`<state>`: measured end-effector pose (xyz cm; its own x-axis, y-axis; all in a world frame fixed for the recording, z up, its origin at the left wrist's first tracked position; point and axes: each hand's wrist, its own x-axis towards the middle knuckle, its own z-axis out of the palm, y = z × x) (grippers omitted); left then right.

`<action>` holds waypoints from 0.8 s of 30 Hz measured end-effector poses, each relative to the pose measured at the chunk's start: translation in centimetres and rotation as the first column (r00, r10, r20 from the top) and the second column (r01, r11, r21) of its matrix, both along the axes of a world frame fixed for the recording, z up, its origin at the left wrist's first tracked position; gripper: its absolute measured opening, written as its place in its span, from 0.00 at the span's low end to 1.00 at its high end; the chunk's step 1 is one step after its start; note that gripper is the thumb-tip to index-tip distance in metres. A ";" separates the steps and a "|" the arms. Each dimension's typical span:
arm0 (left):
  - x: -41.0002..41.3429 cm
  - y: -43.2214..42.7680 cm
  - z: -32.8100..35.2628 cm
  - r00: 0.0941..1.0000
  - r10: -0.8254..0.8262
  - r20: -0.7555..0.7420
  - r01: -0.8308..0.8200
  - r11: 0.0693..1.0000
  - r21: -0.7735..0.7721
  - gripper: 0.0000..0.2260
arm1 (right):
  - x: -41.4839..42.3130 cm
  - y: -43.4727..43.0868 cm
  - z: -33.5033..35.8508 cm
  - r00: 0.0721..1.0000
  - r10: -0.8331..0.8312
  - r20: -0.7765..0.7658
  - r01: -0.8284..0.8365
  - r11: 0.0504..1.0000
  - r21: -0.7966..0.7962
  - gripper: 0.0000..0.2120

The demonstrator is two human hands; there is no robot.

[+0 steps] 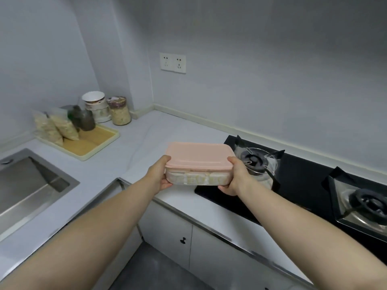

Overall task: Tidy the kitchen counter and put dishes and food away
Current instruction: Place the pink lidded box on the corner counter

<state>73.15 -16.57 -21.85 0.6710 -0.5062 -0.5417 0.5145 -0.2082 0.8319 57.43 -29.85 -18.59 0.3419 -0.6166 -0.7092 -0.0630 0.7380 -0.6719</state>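
Note:
A clear food box with a pink lid (199, 156) and pale food inside is held in the air above the white counter (144, 147), just left of the black gas hob (301, 178). My left hand (161, 174) grips its left end, thumb on the lid's edge and fingers underneath. My right hand (236, 176) grips its right end the same way. On the counter's far left stands a cream tray (98, 145) holding two bags of pale food (56, 127) and a dark bag.
Behind the tray stand a glass jar of food (120, 110) and a white bowl stacked on a container (94, 101). A steel sink (27, 185) lies at the left. The hob has two burners (254, 160). Cabinet doors (180, 233) run below the counter.

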 end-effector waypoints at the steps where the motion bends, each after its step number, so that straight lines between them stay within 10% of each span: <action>1: 1.1 -0.1 0.0 1.000 0.006 0.008 -0.006 1.000 0.013 0.15 | 1.0 -0.4 -0.1 1.000 0.015 0.005 -0.015 1.000 0.005 0.18; 24: 28.8 -0.8 -4.0 0.990 0.107 -0.093 -0.095 0.988 0.120 0.15 | 31.9 -5.8 -4.4 0.971 0.239 0.004 -0.239 0.968 0.076 0.12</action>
<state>101.97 -17.38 -25.89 0.6554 -0.3691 -0.6589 0.6166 -0.2424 0.7491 89.35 -35.66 -23.00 0.4690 -0.4624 -0.7525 -0.2471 0.7493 -0.6144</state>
